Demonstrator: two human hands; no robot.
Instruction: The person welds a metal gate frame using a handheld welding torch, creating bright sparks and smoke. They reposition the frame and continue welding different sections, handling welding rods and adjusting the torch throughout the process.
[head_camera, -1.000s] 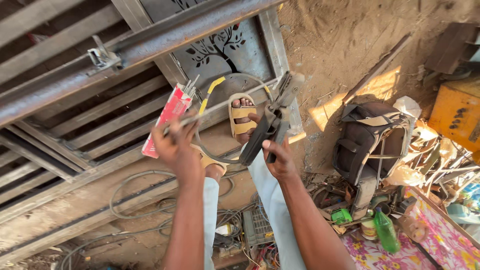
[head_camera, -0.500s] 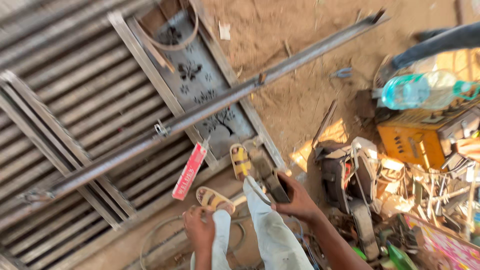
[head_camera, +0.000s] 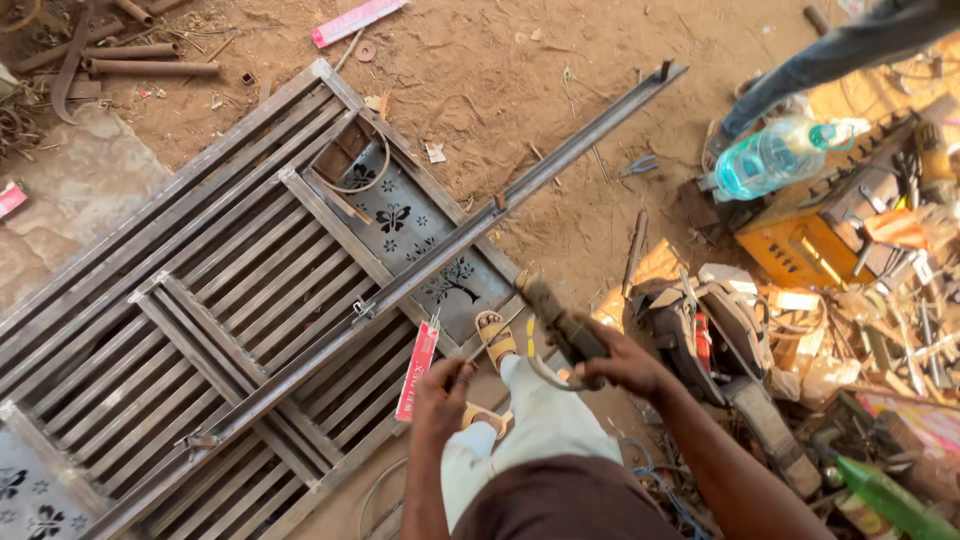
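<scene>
The right hand is clenched around the handle of a dark electrode holder, its tip pointing up toward the long steel bar. The left hand pinches a thin welding rod and a red rod packet, just beside the sandalled foot. Below lies a slatted metal gate on sandy ground, scrap piled at right near a water bottle. Since half a second ago, the view has pulled back and both hands sit higher
</scene>
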